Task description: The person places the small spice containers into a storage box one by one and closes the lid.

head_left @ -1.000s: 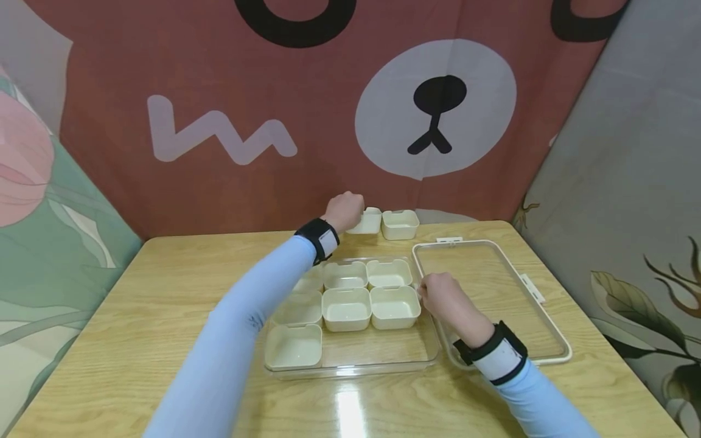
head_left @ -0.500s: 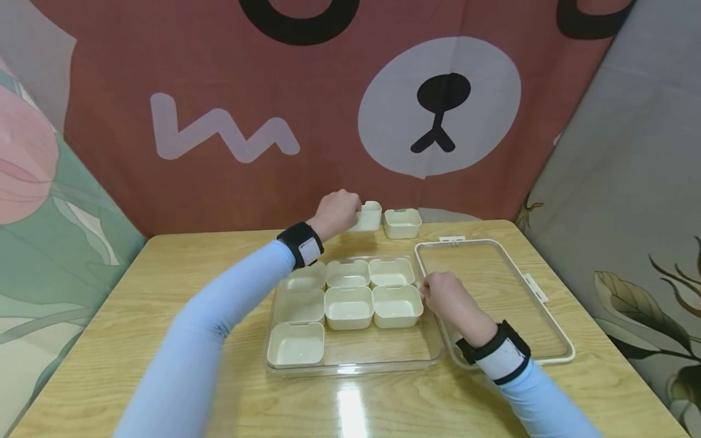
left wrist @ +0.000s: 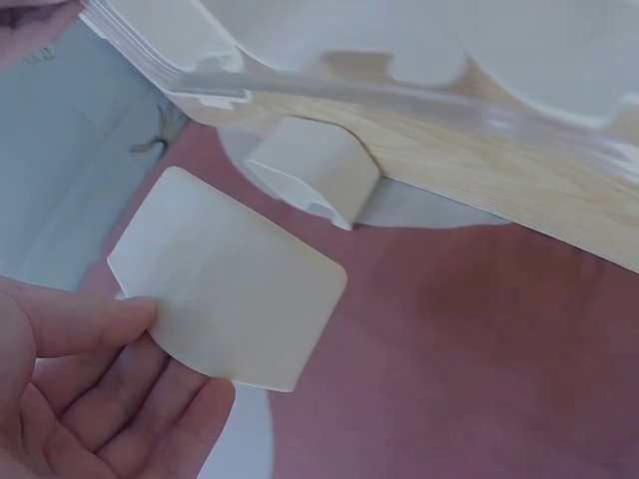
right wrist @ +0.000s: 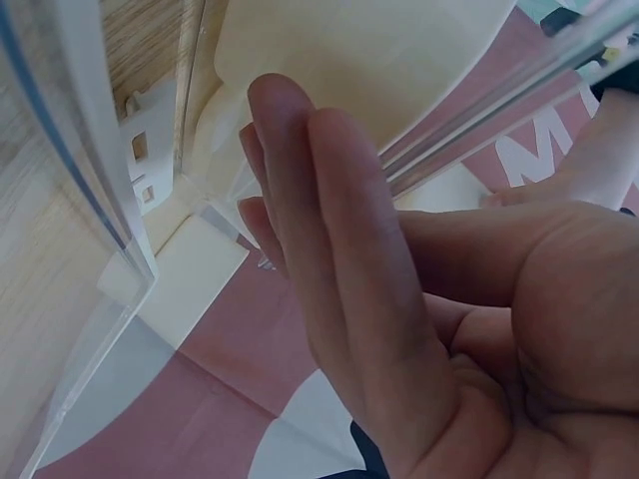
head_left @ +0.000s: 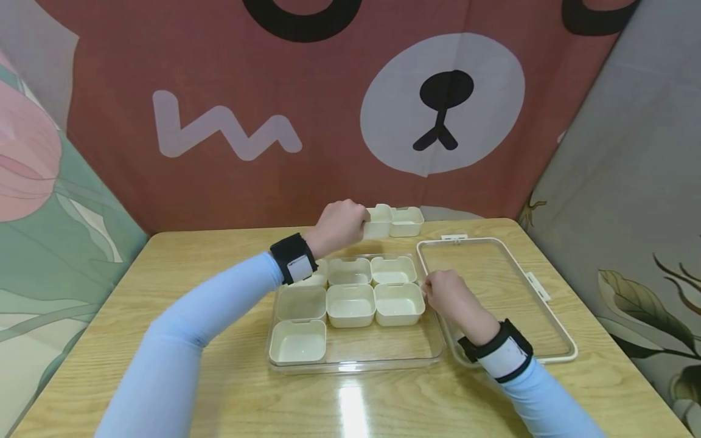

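Observation:
My left hand (head_left: 339,228) pinches a small cream bin (head_left: 378,221) by its side, above the table's back edge; in the left wrist view the bin (left wrist: 235,284) shows its flat underside between thumb and fingers. Right beside it in the head view stands another cream bin (head_left: 407,223). A clear plastic box (head_left: 383,359) on the table holds several cream bins (head_left: 350,306) in rows, with one at the front left (head_left: 298,342). My right hand (head_left: 451,298) grips the box's right rim, thumb and fingers (right wrist: 349,210) on either side of the clear wall.
A clear lid with a white frame and clips (head_left: 547,316) lies to the right of the box, close under my right hand. The wooden table (head_left: 191,267) ends at the back against a brown printed cloth (head_left: 246,188).
My left hand has lifted the cream bin off the back of the table and shifted it slightly right, in front of the other bin. The right hand stays at the box rim.

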The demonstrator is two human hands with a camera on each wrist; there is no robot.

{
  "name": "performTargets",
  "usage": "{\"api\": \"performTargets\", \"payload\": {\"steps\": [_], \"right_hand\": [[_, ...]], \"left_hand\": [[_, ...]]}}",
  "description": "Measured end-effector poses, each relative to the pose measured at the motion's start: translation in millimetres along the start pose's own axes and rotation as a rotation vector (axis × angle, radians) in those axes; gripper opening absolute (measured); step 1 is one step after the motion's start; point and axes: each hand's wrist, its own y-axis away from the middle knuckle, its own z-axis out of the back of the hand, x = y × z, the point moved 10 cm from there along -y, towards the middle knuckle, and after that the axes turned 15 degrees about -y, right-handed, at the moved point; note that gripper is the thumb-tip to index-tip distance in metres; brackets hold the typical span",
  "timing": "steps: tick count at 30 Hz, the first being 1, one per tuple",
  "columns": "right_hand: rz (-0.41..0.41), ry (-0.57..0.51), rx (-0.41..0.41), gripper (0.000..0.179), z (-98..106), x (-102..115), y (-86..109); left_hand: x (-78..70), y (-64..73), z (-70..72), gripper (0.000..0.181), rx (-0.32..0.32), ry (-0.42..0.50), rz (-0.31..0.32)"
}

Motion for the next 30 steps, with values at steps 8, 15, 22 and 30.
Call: {"api": "performTargets", "payload": {"steps": [8,15,22,30], "right_hand": [[-0.025,0.001,0.022,0.02,-2.4,-2.6,-0.8],[-0.019,-0.008,0.023,0.021,-3.1,-2.4,-1.3],[-0.015,-0.017,0.016,0.02,-2.4,-2.3,-1.7],[-0.016,-0.019,0.019,0.019,-1.1,-2.3,-0.9]], "left_hand": [[-14.2,13.2,12.9,0.029,-0.061,-0.027,-0.045],[-19.8,26.6,20.0,0.025,-0.083,-0.014,-0.075],[-22.8,41.1,30.1,0.025,-0.115,-0.029,-0.089],[-24.6,59.2,41.4,0.023,-0.167,-0.039,-0.096]]}}
